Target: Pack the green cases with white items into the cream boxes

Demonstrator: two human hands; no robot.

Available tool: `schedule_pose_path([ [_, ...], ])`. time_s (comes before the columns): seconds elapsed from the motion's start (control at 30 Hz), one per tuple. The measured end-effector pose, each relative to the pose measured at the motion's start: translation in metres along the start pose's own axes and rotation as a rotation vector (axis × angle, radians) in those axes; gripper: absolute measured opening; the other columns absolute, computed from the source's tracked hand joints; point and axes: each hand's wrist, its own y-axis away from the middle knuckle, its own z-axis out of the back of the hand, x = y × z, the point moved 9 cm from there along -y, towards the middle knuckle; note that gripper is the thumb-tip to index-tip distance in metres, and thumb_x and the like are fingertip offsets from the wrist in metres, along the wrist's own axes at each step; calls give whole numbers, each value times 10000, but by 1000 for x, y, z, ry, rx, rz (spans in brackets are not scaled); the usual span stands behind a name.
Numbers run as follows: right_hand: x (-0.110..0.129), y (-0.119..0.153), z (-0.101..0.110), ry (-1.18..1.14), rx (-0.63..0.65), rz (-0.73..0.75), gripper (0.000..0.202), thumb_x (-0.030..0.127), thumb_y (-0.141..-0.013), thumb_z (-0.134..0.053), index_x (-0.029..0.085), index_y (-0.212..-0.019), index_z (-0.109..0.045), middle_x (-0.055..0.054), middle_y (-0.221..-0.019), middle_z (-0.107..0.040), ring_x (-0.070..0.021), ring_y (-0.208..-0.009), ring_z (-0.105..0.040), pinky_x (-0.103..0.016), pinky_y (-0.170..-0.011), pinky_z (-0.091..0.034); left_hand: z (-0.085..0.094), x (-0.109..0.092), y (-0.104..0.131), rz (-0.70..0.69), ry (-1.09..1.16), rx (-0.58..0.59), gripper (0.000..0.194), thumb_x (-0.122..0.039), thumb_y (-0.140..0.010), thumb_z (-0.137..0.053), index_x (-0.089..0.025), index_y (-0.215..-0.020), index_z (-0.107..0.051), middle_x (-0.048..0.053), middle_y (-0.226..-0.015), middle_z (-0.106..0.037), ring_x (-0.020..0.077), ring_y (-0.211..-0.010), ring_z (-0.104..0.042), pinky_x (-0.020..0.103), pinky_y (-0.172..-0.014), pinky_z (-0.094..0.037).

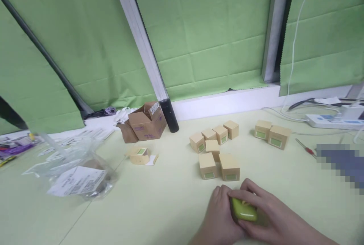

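Note:
Near the front edge of the view, both hands are around a small glossy green rounded case (243,211). My left hand (223,214) is closed against its left side. From the right, my right hand (267,211) grips it, with fingers over the top and the thumb along the lower edge. The case's underside is hidden by the hands. Just beyond them stand several small tan cardboard boxes with green labels, the nearest being a box (229,167) and another box (207,166) to its left.
An opened small box (140,156) lies left of the group. Behind it are a larger brown carton (149,121) and a black cylinder (170,116). At left sits a clear plastic bag (82,176). To the right are two boxes, a red-handled screwdriver (308,149) and a power strip (321,120).

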Motion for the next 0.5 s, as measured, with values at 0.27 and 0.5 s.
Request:
schedule_pose_path([
  [0.27,-3,-1,-4,66,93,-99,397,266,-732,-625,328,-1123,-591,-33,-1069,-576,-210,-919,-601,-259,-727,-514,77,20,18,70,8,112,825,-340,-605,-694,-239,-1305,-270,88,-1247,-443,242,-1128,-457,380,-957,-390],
  [0.5,0,5,-7,108,21,-33,390,315,-814,-554,276,-1201,-567,-83,-1145,-592,-232,-1042,-570,-300,-888,-476,287,121,1,417,-753,-381,746,-164,-608,-471,-96,-1328,-291,228,-1448,-257,399,-1361,-79,641,-1017,-8],
])
